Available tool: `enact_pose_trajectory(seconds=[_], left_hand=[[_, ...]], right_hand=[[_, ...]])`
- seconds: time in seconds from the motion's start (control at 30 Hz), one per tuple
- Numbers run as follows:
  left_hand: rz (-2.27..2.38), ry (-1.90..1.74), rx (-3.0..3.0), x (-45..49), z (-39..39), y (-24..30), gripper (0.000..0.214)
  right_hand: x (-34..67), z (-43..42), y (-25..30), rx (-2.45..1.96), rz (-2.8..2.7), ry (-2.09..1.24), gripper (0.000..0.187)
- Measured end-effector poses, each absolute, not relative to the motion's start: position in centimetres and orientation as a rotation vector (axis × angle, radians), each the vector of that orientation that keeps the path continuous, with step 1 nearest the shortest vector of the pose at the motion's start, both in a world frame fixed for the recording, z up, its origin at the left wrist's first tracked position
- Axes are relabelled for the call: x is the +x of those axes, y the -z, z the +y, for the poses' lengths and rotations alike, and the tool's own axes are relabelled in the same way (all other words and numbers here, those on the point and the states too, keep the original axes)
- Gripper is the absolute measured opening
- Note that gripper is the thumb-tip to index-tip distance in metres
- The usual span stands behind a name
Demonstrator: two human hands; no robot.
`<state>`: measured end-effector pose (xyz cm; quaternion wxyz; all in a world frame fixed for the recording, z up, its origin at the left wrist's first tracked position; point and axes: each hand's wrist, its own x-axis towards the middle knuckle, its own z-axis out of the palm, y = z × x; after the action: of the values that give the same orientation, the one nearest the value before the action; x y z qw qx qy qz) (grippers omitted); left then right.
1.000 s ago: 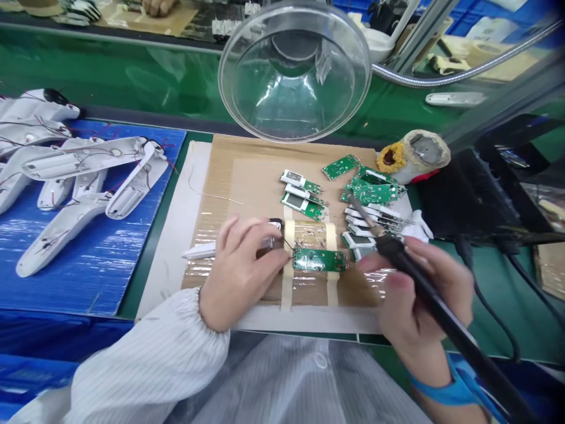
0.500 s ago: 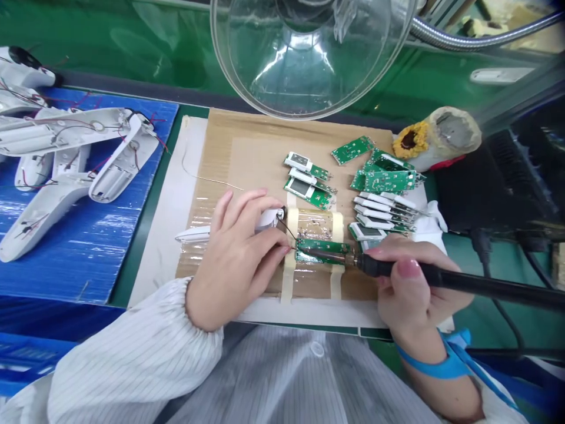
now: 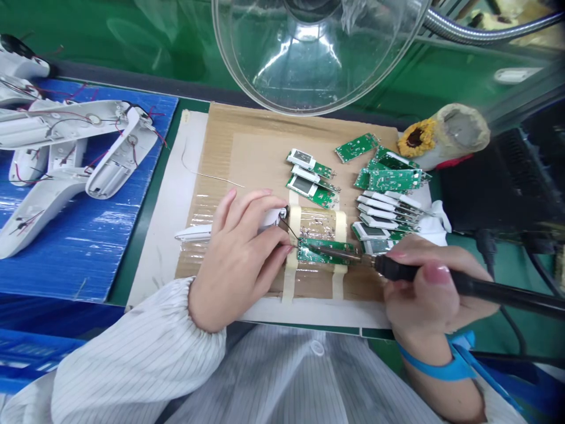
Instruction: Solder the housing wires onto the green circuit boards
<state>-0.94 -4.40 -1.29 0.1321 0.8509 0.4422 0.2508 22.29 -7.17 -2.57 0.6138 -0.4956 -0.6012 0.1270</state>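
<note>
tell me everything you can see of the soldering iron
The soldering iron has a long black handle, a metal-looking collar and a thin, brownish-grey shaft that narrows towards the tip. The right hand grips it near the front of the handle. It lies nearly level in the picture, tip to the left, over the green board; whether the tip touches it is unclear. The handle's rear runs out of the picture at the right.

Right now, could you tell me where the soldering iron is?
In the head view, the soldering iron is right of centre, held in the right hand, its tip over the green circuit board beside the left hand.
</note>
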Motion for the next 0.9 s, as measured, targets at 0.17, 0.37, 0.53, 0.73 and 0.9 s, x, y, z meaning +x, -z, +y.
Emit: enact_pose_trajectory(seconds=[0.17, 0.37, 0.53, 0.73, 0.9], left_hand=[[1.274, -0.733, 2.461, -0.99, -4.39, 1.37, 0.011], [1.260, -0.831, 2.439, -1.14, -4.69, 1.70, 0.010], [1.261, -0.785, 2.476, -0.91, -4.92, 1.72, 0.011], [1.229, -0.728, 2.461, -0.97, -4.82, 1.22, 0.017], [1.232, -0.694, 2.458, -0.84, -4.86, 0.90, 0.017]], right_hand=[[22.27, -7.05, 2.48, -1.099, -1.290, -0.281, 0.020], [22.02, -7.11, 2.89, -1.036, -1.369, -0.326, 0.018], [21.48, -7.31, 3.21, -1.073, -1.391, -0.277, 0.018], [21.58, -7.35, 3.22, -1.103, -1.425, -0.271, 0.019], [21.70, -7.32, 3.42, -1.038, -1.461, -0.340, 0.016]])
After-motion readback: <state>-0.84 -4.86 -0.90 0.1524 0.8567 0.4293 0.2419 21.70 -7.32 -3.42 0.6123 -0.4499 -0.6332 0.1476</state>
